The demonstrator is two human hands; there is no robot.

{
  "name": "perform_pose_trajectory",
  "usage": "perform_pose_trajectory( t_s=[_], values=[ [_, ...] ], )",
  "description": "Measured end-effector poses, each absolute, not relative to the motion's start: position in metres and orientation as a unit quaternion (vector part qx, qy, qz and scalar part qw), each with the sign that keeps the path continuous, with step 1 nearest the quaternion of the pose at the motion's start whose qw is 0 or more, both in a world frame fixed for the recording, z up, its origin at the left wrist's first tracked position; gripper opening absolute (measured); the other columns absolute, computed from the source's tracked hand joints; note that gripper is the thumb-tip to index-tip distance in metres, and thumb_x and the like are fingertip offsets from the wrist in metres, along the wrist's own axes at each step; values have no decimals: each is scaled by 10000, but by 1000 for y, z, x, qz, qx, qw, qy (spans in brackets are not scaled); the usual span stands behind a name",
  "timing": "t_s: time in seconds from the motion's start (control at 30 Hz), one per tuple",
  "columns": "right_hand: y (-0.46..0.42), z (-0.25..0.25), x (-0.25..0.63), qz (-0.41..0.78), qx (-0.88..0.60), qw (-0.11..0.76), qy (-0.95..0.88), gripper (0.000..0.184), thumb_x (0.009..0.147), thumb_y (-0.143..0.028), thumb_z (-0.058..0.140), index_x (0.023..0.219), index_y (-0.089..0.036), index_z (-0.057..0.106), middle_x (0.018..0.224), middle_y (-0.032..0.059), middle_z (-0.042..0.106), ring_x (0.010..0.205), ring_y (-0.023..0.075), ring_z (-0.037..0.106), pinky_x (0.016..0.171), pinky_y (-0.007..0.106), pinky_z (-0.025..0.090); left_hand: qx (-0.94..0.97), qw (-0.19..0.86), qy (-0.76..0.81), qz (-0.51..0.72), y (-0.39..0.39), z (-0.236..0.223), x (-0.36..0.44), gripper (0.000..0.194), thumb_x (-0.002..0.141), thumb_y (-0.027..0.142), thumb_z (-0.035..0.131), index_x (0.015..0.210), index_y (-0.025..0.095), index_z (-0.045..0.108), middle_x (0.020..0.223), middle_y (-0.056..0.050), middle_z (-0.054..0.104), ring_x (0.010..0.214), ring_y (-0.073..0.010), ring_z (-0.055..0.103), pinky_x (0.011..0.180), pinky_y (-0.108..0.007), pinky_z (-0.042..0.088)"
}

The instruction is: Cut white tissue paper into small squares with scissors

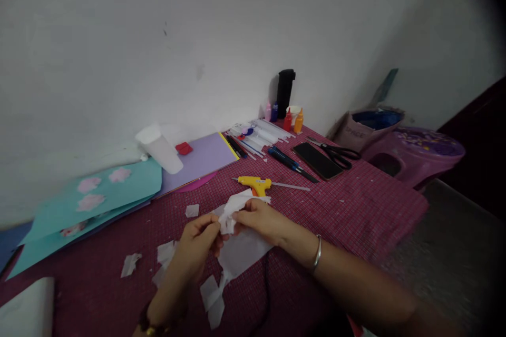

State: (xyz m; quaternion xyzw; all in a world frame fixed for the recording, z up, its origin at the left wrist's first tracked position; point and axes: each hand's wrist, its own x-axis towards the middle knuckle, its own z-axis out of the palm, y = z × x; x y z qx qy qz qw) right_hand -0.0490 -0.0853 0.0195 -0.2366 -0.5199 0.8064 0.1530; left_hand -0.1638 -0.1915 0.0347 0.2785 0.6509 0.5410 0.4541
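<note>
My left hand [197, 245] and my right hand [259, 218] meet over the red checked cloth [356, 205], both pinched on a crumpled piece of white tissue paper [233, 210]. The paper sticks up between the fingertips. A larger flat white sheet [243, 253] lies under my hands. White paper scraps [166, 253] lie around my left wrist. A silver bangle [317, 254] sits on my right wrist.
A yellow glue gun [256, 184] lies just beyond my hands. Farther back are black scissors [338, 152], a black phone [317, 160], pens [290, 163], small colour bottles [292, 120], a white cup [158, 148], and teal and purple card sheets [130, 184]. A purple stool [419, 155] stands right.
</note>
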Motion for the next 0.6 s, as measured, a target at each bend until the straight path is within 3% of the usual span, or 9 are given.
perform_pose_trajectory(
  t_s=[0.2, 0.33, 0.5, 0.6],
  values=[
    [-79, 14, -49, 836, -213, 165, -478, 181, 631, -285, 680, 708, -165, 568, 639, -37, 576, 526, 82, 517, 577, 245, 478, 179, 511, 572, 617, -193, 47, -170, 149, 629, 324, 595, 631, 201, 510, 461, 63, 496, 372, -72, 390, 343, -171, 265],
    [-75, 18, -46, 839, -191, 146, -488, 246, 630, -322, 715, 743, -167, 560, 659, -42, 562, 544, 78, 508, 567, 234, 499, 153, 547, 531, 629, -199, 63, -177, 179, 583, 311, 643, 651, 194, 526, 461, 67, 486, 381, -66, 396, 365, -170, 299],
    [-82, 25, -43, 843, -172, 145, -489, 438, 643, -537, 706, 827, -180, 531, 728, -18, 582, 607, 103, 544, 560, 247, 501, 165, 568, 504, 630, -198, 59, -173, 124, 621, 261, 654, 657, 181, 566, 479, 49, 531, 402, -79, 451, 381, -181, 335],
    [-91, 23, -45, 809, -181, 146, -541, 427, 642, -511, 708, 838, -168, 548, 714, -7, 597, 608, 105, 555, 554, 228, 462, 176, 563, 499, 635, -194, 52, -165, 117, 658, 279, 645, 685, 177, 594, 525, 26, 579, 450, -100, 508, 418, -200, 395]
  ],
)
